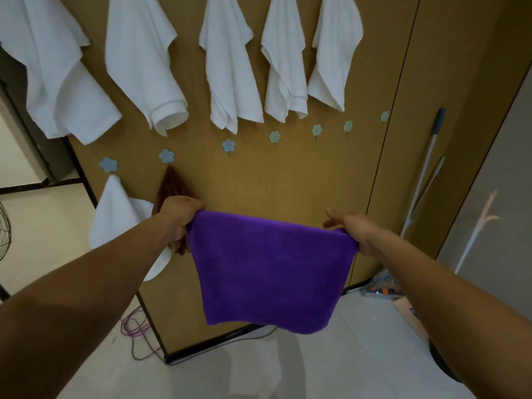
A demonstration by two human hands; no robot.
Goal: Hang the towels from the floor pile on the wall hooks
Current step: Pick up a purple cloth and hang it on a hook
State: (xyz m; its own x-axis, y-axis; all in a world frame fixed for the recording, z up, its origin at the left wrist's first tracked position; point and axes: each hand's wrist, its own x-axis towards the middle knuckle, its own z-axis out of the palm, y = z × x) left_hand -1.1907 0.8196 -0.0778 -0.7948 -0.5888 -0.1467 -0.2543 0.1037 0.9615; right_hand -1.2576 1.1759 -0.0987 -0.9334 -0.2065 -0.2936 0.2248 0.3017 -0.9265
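Observation:
A purple towel (270,272) hangs stretched flat in front of the wooden wall panel (288,180). My left hand (180,216) grips its upper left corner and my right hand (349,228) pinches its upper right corner. Above the towel runs a lower row of flower-shaped hooks; the one at the middle (228,145) and those to its right are bare. A white towel (115,214) and a brown towel (169,185) hang from the two leftmost lower hooks, the brown one partly behind my left hand. Several white towels (230,67) hang along an upper row.
A mop and broom handles (426,168) lean in the corner at the right. Purple and dark cables (135,332) lie on the tiled floor at the panel's lower left. A dark bin rim (443,367) sits low right, and a wire fan guard (4,228) at the left edge.

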